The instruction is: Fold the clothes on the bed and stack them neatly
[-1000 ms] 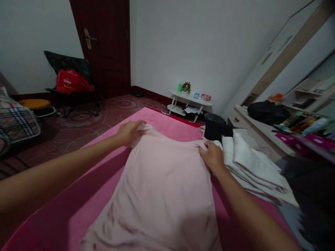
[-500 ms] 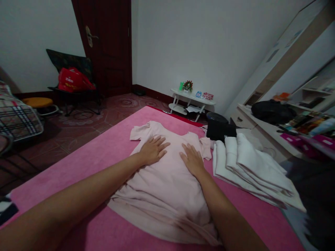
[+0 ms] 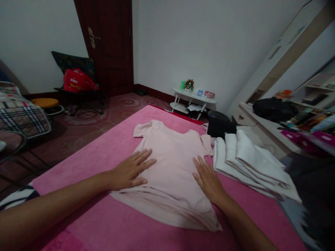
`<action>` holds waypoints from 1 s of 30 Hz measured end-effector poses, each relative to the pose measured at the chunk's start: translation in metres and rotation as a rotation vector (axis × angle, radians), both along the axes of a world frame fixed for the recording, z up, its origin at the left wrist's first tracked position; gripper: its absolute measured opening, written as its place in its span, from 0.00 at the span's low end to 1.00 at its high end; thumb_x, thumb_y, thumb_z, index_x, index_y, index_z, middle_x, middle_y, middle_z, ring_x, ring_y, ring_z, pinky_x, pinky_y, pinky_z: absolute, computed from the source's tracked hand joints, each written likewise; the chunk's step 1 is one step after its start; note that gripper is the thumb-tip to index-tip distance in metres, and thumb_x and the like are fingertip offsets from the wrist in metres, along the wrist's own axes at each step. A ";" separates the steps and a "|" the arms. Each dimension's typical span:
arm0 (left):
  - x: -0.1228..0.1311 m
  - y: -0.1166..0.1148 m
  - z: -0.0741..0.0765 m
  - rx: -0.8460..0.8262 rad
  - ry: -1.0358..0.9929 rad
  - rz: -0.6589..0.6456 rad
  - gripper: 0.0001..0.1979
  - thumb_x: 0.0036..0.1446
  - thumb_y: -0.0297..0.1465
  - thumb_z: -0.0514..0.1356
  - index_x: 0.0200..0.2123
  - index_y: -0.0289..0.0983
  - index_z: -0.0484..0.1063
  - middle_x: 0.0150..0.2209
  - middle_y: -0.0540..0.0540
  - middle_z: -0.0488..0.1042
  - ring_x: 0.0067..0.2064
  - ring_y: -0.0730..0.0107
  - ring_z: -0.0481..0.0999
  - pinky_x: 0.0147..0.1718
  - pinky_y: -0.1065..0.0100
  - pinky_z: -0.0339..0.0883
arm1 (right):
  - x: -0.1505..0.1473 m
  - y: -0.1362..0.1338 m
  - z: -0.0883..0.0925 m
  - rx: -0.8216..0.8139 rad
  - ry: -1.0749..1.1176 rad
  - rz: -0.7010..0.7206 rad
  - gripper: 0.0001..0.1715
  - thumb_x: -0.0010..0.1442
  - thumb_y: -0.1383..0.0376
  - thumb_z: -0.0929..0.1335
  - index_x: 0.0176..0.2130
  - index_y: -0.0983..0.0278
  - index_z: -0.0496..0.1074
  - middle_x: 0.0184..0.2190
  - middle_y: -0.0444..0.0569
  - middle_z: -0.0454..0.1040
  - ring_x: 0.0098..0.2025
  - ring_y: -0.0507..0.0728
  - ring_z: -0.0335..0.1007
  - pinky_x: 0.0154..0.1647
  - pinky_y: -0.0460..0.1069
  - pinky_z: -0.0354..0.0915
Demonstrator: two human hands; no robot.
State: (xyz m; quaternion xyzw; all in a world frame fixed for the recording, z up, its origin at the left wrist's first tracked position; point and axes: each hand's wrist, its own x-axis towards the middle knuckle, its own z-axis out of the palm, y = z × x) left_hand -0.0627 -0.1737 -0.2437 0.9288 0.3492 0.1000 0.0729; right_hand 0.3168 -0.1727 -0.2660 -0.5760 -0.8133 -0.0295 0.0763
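Observation:
A pale pink short-sleeved T-shirt (image 3: 171,157) lies spread on a pink bed cover (image 3: 110,153), its neck and sleeves pointing away from me. Wrinkles gather in its lower part, near the hem. My left hand (image 3: 133,169) rests flat on the shirt's left side, fingers spread. On the right edge of the shirt lies my right hand (image 3: 208,177), palm down with its fingers apart. Neither hand grips the cloth. Beside the shirt, to the right, sits a pile of folded white cloth (image 3: 253,164).
A black folded item (image 3: 221,128) lies behind the white pile. Farther off stand a small white table (image 3: 193,96) with ornaments, a chair holding a red bag (image 3: 80,81), and a yellow stool (image 3: 45,102). A cluttered counter (image 3: 267,125) runs along the right.
Both hands have slid toward me over the shirt and apart to its sides. The shirt's middle looks smoother. My view has shifted slightly.

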 end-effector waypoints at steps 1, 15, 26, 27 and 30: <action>-0.005 -0.012 0.003 -0.030 -0.038 -0.037 0.35 0.62 0.46 0.53 0.68 0.46 0.42 0.70 0.43 0.32 0.69 0.50 0.39 0.64 0.51 0.43 | 0.003 -0.010 0.001 -0.016 0.004 0.043 0.31 0.67 0.57 0.56 0.67 0.57 0.48 0.69 0.52 0.42 0.69 0.64 0.41 0.63 0.65 0.50; -0.069 0.008 0.003 -0.091 -0.237 -0.100 0.20 0.66 0.29 0.49 0.57 0.50 0.68 0.61 0.46 0.64 0.61 0.61 0.64 0.58 0.60 0.61 | 0.052 -0.058 0.014 0.120 0.259 0.476 0.31 0.60 0.76 0.60 0.58 0.52 0.66 0.63 0.47 0.60 0.65 0.57 0.53 0.59 0.55 0.62; -0.030 0.009 0.011 -0.178 -0.250 -0.325 0.16 0.63 0.37 0.54 0.52 0.46 0.72 0.58 0.44 0.69 0.62 0.56 0.62 0.63 0.51 0.46 | 0.020 -0.058 0.029 -0.100 0.243 0.600 0.17 0.61 0.60 0.65 0.50 0.55 0.72 0.55 0.50 0.71 0.62 0.60 0.59 0.63 0.61 0.54; -0.031 0.004 0.015 -0.229 -0.272 -0.314 0.16 0.63 0.37 0.54 0.51 0.45 0.73 0.55 0.43 0.71 0.60 0.56 0.65 0.63 0.51 0.47 | 0.021 -0.062 0.028 -0.132 0.286 0.596 0.16 0.60 0.60 0.66 0.48 0.55 0.73 0.53 0.49 0.73 0.60 0.60 0.63 0.63 0.62 0.53; -0.033 -0.015 0.036 -0.454 -0.383 -0.276 0.16 0.63 0.39 0.54 0.48 0.41 0.75 0.48 0.41 0.76 0.53 0.56 0.72 0.59 0.55 0.57 | 0.028 -0.074 0.021 -0.201 0.477 0.557 0.14 0.60 0.57 0.66 0.44 0.53 0.76 0.41 0.47 0.80 0.46 0.58 0.76 0.58 0.57 0.62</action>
